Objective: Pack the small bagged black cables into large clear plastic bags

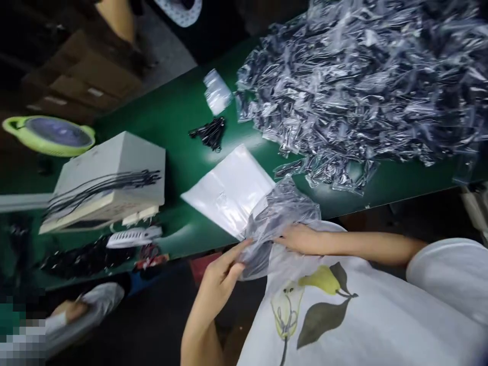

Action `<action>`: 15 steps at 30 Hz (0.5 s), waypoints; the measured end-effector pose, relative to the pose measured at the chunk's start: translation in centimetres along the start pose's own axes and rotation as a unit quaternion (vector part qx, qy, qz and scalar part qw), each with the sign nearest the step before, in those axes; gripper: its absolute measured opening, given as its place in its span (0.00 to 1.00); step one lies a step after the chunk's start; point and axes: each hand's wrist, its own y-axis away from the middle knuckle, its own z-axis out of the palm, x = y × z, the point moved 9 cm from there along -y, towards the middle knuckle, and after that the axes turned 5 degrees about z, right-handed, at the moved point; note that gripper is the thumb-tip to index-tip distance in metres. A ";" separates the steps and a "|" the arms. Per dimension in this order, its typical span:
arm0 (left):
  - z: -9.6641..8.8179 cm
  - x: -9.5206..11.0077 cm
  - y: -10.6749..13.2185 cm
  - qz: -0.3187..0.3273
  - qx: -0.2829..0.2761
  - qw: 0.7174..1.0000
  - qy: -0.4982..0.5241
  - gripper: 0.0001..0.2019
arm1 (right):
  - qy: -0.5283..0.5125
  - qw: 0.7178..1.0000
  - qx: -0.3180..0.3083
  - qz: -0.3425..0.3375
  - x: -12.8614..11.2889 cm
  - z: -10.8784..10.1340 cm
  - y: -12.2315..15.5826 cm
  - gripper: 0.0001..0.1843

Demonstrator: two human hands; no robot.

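A large clear plastic bag (284, 201), filled with small packets that look grey through the film, rests at the table's near edge against the shirt. My left hand (224, 274) pinches its rim between thumb and fingers. From the other side, my right hand (301, 239) is closed on the bag's mouth, its fingertips partly hidden by the film. Under the bag's far side lies a stack of flat white plastic bags (229, 193). Past the stack are a small bundle of black cables (209, 133) and a pile of little clear bags (218, 92).
A big heap of bagged dark items (354, 91) covers the far right of the green table (179, 173). Left stand a beige machine (114, 178) with black cables on top, a white power strip (133, 237) and a green fan (49, 134). A co-worker's arm (76, 310) shows lower left.
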 end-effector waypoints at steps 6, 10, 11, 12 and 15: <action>5.5 11.8 -12.9 0.166 -0.089 0.966 -0.176 0.23 | -0.317 0.883 0.134 0.318 16.4 -4.3 17.6 0.18; 17.2 14.5 -24.7 0.195 -0.177 0.947 -0.186 0.20 | -0.290 0.661 0.310 0.619 31.7 -5.2 27.8 0.21; 20.1 13.6 -27.7 0.157 -0.186 0.947 -0.210 0.21 | -0.267 0.633 0.304 0.660 34.2 -4.5 28.4 0.24; 22.5 12.1 -30.4 0.104 -0.182 0.951 -0.228 0.23 | -0.245 0.620 0.293 0.685 36.2 -3.7 28.5 0.28; 27.8 8.2 -35.1 0.012 -0.159 0.958 -0.238 0.28 | -0.199 0.622 0.285 0.701 39.5 -1.2 27.7 0.32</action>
